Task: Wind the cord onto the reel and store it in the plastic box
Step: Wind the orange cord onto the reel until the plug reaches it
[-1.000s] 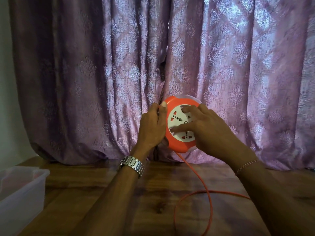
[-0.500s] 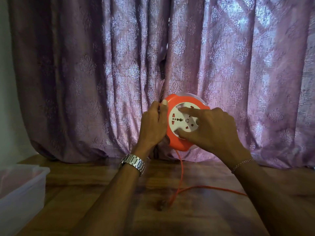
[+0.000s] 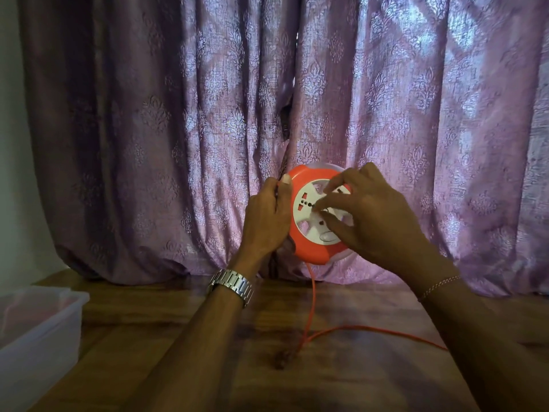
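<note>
You are in a home, it seems a living room or bedroom. A long purple curtain [image 3: 386,114] with a woven pattern hangs at the far side, down to a wooden table [image 3: 326,382]. At near left stands a plastic box [image 3: 44,331].

A mauve curtain [image 3: 386,120] with a pale damask pattern fills the whole back of the scene — two panels meeting at a dark slit near the middle. Light glows through the cloth, brightest toward the right. Its hem bunches on a dark wooden table [image 3: 341,382]. A pale wall [image 3: 12,173] shows at far left.
</note>
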Demonstrator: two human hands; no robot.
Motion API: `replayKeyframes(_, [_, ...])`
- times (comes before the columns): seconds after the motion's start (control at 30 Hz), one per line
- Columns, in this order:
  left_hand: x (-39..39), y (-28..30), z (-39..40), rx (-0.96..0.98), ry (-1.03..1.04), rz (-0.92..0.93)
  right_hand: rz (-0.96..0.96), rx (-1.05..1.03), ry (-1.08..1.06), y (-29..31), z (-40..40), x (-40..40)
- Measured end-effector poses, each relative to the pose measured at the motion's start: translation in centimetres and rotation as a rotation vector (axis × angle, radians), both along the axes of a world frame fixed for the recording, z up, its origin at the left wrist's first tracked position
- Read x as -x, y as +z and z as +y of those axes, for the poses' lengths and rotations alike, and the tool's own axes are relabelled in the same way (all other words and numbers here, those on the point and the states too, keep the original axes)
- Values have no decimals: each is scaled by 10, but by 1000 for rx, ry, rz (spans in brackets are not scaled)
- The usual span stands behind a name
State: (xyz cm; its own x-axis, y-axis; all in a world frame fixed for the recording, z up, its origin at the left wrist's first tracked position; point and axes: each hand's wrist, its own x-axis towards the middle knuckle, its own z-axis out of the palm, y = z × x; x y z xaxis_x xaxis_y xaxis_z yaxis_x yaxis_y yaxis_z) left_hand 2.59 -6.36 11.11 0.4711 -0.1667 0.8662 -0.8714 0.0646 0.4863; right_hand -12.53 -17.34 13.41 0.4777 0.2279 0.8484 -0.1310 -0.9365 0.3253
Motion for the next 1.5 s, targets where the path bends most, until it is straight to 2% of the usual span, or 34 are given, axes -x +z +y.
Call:
replayKeyframes(0.1, [1,0,-1,-3,20,-9,271,-36,-33,0,4,-1])
replayKeyframes(0.17, [1,-1,-2,-8,25,-9,357,-38,-115,-1,7,-2])
replayKeyframes(0.23, [0,-2,-2,-14,27,-5,366,-23,-132,-2,9,-4])
replayKeyframes(0.47, [0,-2,-4,-37,45,-34,211,50,-172,-7,4,-6])
replayKeyframes(0.77, [-1,0,-4,-3,32,-4,-91,-254,-186,-10,4,-11])
replayKeyframes(0.97, [-1,-1,-4,-14,4,1,-164,-129,-244,-8,4,-7])
replayKeyframes(1.07, [-2,-2,-4,-13,-18,10,-181,-87,-177,-4,5,-2])
replayKeyframes(1.13, [-4,-3,-4,-6,-23,24,-111,-30,-73,-2,3,0])
replayKeyframes(1.27, [-7,-4,-5,3,12,34,214,-48,57,0,0,2])
replayKeyframes(1.37, [-7,-5,-7,-20,28,31,320,-70,-23,-1,4,3])
replayKeyframes(1.5, [-9,-6,-7,-27,31,31,340,4,-106,0,7,4])
